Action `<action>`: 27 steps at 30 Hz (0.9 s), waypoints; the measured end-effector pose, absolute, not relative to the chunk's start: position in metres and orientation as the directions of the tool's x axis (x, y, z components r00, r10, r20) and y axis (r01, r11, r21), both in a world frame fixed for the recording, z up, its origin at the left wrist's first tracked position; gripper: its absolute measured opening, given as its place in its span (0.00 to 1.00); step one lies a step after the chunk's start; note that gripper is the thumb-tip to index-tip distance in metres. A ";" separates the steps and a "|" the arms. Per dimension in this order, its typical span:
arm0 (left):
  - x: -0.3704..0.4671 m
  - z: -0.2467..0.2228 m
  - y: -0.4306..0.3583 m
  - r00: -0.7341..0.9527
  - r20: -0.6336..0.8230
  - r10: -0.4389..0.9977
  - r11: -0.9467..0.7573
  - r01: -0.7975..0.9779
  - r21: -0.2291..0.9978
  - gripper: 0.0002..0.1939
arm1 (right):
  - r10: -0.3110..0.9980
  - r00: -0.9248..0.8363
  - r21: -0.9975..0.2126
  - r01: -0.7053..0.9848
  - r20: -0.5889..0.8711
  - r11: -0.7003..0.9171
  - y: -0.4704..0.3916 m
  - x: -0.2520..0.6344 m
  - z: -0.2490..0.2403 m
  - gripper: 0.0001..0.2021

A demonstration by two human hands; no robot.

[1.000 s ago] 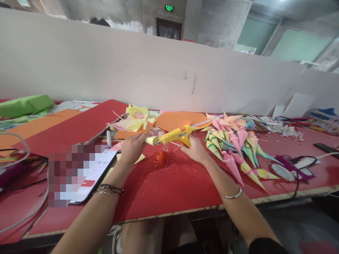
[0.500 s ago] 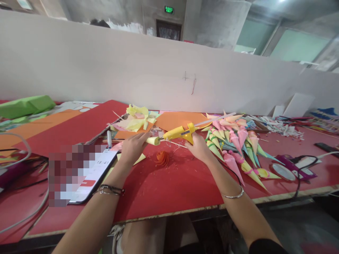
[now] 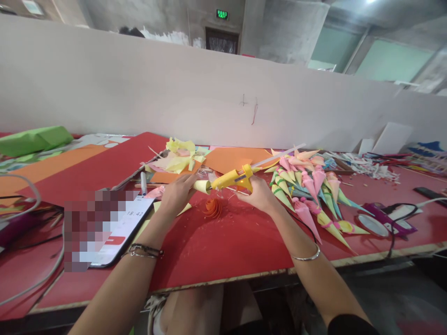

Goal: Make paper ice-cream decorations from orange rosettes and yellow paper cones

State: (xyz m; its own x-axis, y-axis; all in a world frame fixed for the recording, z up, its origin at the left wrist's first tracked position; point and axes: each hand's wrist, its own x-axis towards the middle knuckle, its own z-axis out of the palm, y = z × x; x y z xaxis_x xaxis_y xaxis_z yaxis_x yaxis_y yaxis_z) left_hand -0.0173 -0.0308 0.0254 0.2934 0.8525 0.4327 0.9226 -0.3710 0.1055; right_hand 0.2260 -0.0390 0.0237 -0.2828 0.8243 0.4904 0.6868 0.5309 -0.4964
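One yellow glue gun (image 3: 232,179) in the right hand (image 3: 259,193), held above the worktop (image 3: 223,253) with fingers curled round the handle. In the left hand (image 3: 179,195), pinched by the fingers, a small pale yellow paper roll (image 3: 201,187), open end toward the right. Nozzle of the gun right at this open end; whether inside or only touching, cannot tell. From the back of the gun, a clear glue stick (image 3: 279,156), pointing up and to the right, over the near part of a heap of paper cones (image 3: 309,179) in pink, yellow, green and blue.

On the red worktop, between the two hands and a little nearer to the body, an orange-red paper flower (image 3: 211,209), apart from both hands. Just beside the left forearm, a phone (image 3: 120,232) with lit screen, partly covered by blurred squares. Behind the left hand, crumpled yellow paper (image 3: 181,153); to the right of this, a flat orange sheet (image 3: 237,159). Farther left, a large red sheet (image 3: 94,172). On the right wrist, a silver bracelet (image 3: 308,255); on the left wrist, a dark bracelet (image 3: 148,250). Behind everything on the worktop, a long white partition (image 3: 157,93).
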 end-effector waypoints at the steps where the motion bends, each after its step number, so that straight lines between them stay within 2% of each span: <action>1: -0.017 0.025 -0.031 0.297 0.437 0.849 -0.380 0.918 0.115 0.11 | 0.828 -0.288 -0.488 0.697 0.481 0.526 -0.039 0.226 0.024 0.16; 5: -0.019 0.024 -0.029 0.320 0.457 0.830 -0.421 0.896 0.138 0.11 | 0.848 -0.285 -0.446 0.751 0.446 0.487 -0.038 0.227 0.025 0.16; 12: -0.021 0.020 -0.025 0.360 0.454 0.815 -0.448 0.888 0.101 0.09 | 0.855 -0.277 -0.369 0.812 0.439 0.453 -0.039 0.227 0.025 0.16; 21: -0.018 0.021 -0.026 0.283 0.374 0.883 -0.305 0.953 -0.002 0.09 | 0.860 -0.240 -0.332 0.849 0.450 0.411 -0.039 0.225 0.025 0.18; 27: -0.016 0.022 -0.026 0.247 0.358 0.900 -0.271 0.962 0.016 0.10 | 0.856 -0.208 -0.339 0.854 0.473 0.395 -0.038 0.223 0.023 0.18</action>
